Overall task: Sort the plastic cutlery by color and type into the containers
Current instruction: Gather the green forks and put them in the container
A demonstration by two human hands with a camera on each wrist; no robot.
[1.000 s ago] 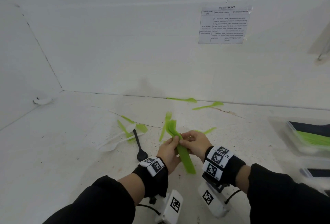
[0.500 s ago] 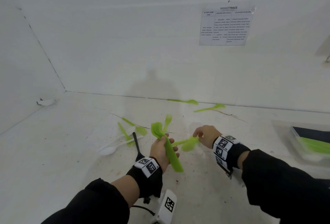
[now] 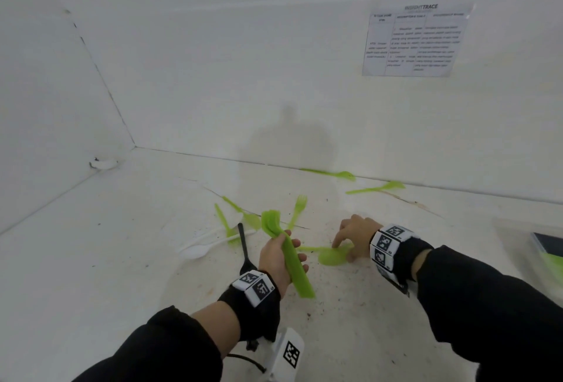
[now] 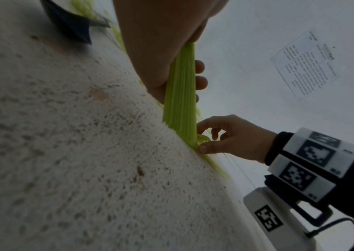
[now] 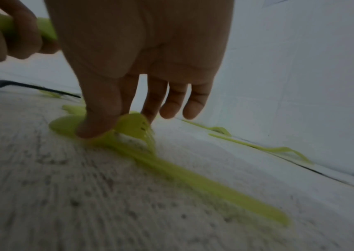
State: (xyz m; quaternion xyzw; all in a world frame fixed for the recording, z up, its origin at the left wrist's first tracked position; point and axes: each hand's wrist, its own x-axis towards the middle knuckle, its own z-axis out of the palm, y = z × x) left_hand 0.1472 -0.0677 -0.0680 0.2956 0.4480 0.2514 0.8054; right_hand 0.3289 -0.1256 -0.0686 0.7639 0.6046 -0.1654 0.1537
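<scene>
Since a second ago the right hand (image 3: 353, 235) is lowered to pinch a green spoon (image 3: 332, 255) off the table (image 3: 122, 259), while the stacked green forks (image 3: 285, 247) are kept gripped in the left hand (image 3: 278, 261) for sorting together.

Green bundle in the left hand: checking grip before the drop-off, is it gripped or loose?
Gripped: the left hand has fingers curled round the green bundle.

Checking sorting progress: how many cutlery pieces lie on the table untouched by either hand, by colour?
Green pieces: 5
White pieces: 2
Black piece: 1
Total: 8
</scene>
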